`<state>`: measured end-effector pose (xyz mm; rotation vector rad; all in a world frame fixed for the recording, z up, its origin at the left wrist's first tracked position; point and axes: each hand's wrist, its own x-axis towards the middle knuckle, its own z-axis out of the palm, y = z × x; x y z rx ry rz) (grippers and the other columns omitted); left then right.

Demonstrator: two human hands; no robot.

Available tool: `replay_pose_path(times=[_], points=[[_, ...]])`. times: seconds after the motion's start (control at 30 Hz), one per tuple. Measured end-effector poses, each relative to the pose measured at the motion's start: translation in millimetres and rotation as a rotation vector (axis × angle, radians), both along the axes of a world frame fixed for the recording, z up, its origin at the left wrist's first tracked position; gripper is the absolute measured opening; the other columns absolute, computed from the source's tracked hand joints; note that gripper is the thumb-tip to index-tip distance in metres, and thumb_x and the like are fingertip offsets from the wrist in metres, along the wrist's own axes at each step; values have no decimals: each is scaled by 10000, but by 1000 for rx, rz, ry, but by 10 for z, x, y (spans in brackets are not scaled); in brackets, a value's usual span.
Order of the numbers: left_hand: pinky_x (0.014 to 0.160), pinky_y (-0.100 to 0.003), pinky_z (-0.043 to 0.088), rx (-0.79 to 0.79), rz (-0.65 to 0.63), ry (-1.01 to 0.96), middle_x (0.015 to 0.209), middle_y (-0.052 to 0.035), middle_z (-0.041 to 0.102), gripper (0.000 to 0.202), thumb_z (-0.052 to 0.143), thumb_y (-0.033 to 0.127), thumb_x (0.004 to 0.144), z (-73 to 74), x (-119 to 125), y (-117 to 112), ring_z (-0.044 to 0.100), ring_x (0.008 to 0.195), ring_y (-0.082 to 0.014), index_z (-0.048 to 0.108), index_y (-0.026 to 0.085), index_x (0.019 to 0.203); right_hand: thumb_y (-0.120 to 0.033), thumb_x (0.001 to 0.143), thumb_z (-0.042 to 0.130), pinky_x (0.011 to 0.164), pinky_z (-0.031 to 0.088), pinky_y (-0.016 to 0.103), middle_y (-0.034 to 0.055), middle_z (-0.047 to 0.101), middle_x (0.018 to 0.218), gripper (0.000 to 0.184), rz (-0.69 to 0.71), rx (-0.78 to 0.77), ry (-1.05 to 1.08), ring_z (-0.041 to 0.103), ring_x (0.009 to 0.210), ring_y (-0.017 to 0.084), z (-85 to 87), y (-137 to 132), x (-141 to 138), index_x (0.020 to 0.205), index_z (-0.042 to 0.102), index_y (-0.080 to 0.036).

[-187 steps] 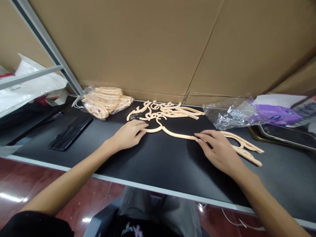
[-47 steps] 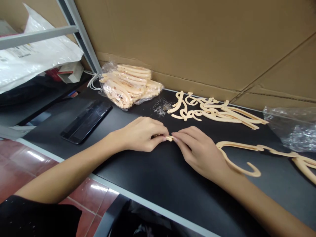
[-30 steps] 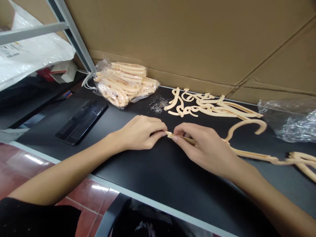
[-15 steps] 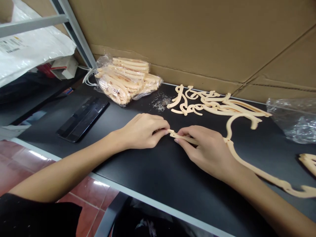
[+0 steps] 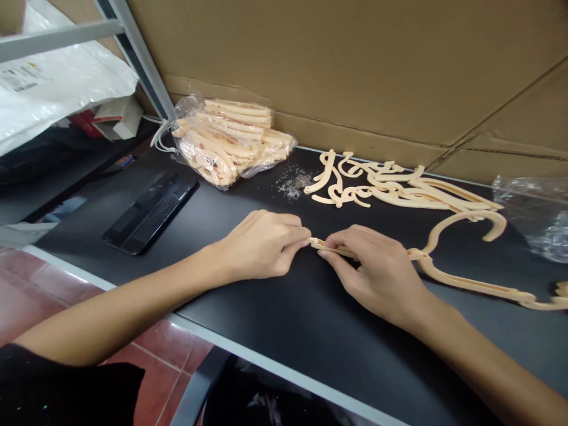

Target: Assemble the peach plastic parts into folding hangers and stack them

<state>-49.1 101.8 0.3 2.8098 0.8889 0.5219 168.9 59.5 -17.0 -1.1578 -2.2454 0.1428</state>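
Observation:
A cream plastic folding hanger [image 5: 470, 285] lies across the black tabletop, its hook pointing up and right. My right hand [image 5: 377, 266] pinches one arm of it between thumb and fingers. At the tip of that arm, my left hand [image 5: 270, 242] has its fingers closed on the small end piece. Most of that piece is hidden by the left fingers. Behind the hands, a pile of loose hanger parts [image 5: 412, 195], hooks and arms, lies along the back of the table.
A clear bag of hanger parts [image 5: 226, 142] sits at the back left beside scattered plastic flakes [image 5: 293, 180]. A black phone [image 5: 151, 213] lies on the left. Crumpled clear plastic [image 5: 545, 231] is at the right, and a cardboard wall [image 5: 337, 71] stands behind.
The hanger has turned, so its hook and far arm sit farther right, the far arm higher. My left hand has shifted slightly right and down, still at the arm's tip.

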Motion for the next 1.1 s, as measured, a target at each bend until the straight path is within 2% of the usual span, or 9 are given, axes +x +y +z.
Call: replay_pose_path(times=[0.13, 0.27, 0.37, 0.47, 0.63, 0.77, 1.03, 1.1], points=[[484, -286, 285, 88, 73, 39, 707, -21, 620, 285, 445, 194, 960, -24, 40, -80, 549, 552, -134, 686, 163, 812, -147, 907, 595, 600, 452, 295, 29, 657, 755, 76, 8, -26, 13, 600, 688, 168, 14, 7, 7, 844, 624, -179], [455, -302, 245, 128, 86, 81, 703, -12, 611, 258, 450, 172, 942, -22, 53, -114, 542, 527, -132, 673, 169, 813, -127, 903, 594, 605, 444, 298, 28, 669, 762, 93, 42, -19, 16, 590, 691, 168, 4, 16, 12, 829, 612, -180], [443, -315, 215, 190, 84, 89, 680, -4, 593, 244, 458, 165, 932, -32, 50, -121, 531, 504, -130, 674, 176, 818, -117, 899, 594, 611, 445, 299, 28, 671, 756, 102, 49, -4, 21, 590, 688, 168, 3, 25, 13, 820, 609, -179], [438, -325, 189, 316, 66, 72, 642, 5, 565, 236, 464, 137, 917, -55, 53, -130, 513, 476, -126, 662, 171, 795, -119, 892, 609, 620, 454, 291, 21, 666, 736, 94, 46, -22, 48, 595, 670, 160, 23, 33, 11, 819, 619, -178], [431, -329, 202, 466, 14, 55, 620, 11, 531, 226, 459, 85, 893, -74, 63, -138, 506, 469, -121, 644, 151, 781, -113, 878, 627, 617, 450, 283, 13, 662, 710, 108, 43, -43, 66, 594, 648, 151, 69, 45, -2, 789, 625, -173], [428, -334, 221, 434, -30, 50, 622, 14, 524, 225, 470, 102, 903, -62, 56, -109, 475, 462, -120, 641, 157, 769, -110, 891, 610, 608, 437, 284, 13, 650, 692, 133, 72, -39, 73, 574, 636, 147, 73, 50, -3, 771, 621, -168], [444, -297, 274, 264, -73, 57, 666, 0, 562, 274, 458, 154, 943, -20, 28, -55, 455, 477, -108, 674, 160, 775, -123, 910, 580, 596, 445, 295, 36, 639, 695, 140, 80, -27, 80, 573, 651, 165, 34, 17, 19, 780, 614, -163], [453, -290, 283, 233, -66, 45, 665, -2, 568, 284, 459, 174, 954, -20, 28, -41, 472, 491, -112, 692, 164, 791, -133, 901, 597, 605, 459, 302, 48, 656, 723, 75, 61, -15, 79, 591, 668, 175, 41, 11, 17, 842, 642, -146]])
